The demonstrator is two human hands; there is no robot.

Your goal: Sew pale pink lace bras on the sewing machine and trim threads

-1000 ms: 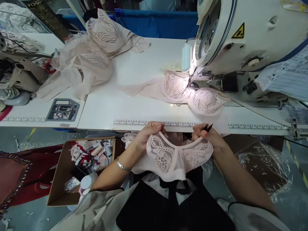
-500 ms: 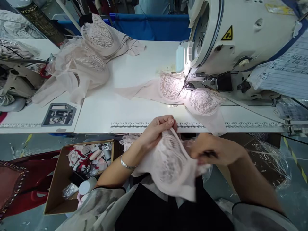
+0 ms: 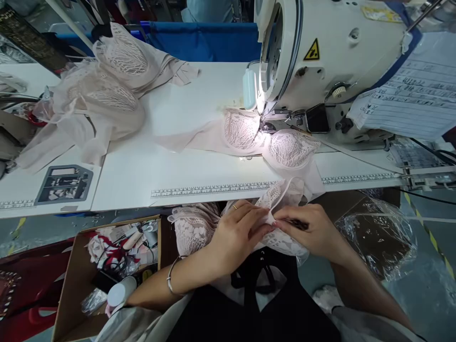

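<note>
Both my hands pinch a pale pink lace bra (image 3: 285, 243) over my lap, just below the table's front edge. My left hand (image 3: 233, 235) is closed on its fabric, with the fingertips meeting those of my right hand (image 3: 308, 228) at a thin strap or edging. Something small and dark shows in my right palm, too hidden to name. More lace cups (image 3: 195, 232) hang to the left of my left hand, partly under the table edge. Another pale pink bra (image 3: 290, 149) lies on the table, one cup beneath the needle area of the sewing machine (image 3: 327, 61).
A heap of pale pink bras (image 3: 117, 90) lies on the table's left. A printed ruler (image 3: 213, 189) runs along the front edge. Below left stands a cardboard box (image 3: 69, 280) of odds and ends, beside a red chair (image 3: 28, 289). Paper sheets (image 3: 409, 90) hang at right.
The held bra has been turned and lowered, and its lace edge now reaches up onto the table edge. My hands have come together at one spot. The view has shifted slightly right.
</note>
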